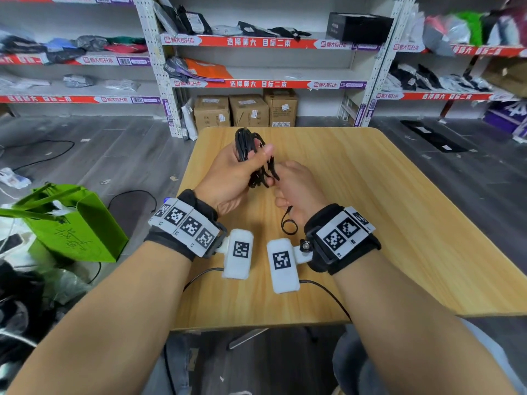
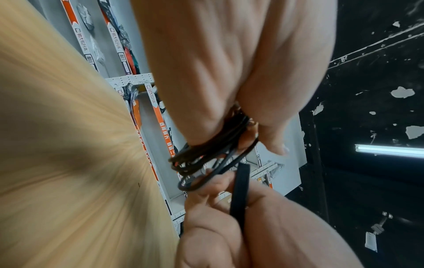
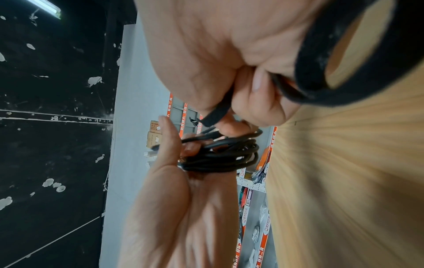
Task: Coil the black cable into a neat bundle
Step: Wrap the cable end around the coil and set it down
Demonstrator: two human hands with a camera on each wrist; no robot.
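The black cable is gathered in several loops above the wooden table. My left hand grips the bundle around its middle, thumb on top. The loops show below the palm in the left wrist view and above the left hand in the right wrist view. My right hand is right beside the lower loops and pinches a flat black strap. The strap's free end hangs as a small loop under the right palm. The cable's ends are hidden.
The table edge is close to my body, and bare tabletop lies to the right. A green paper bag stands on the floor at the left. Shelves with parcels and cardboard boxes stand behind the table.
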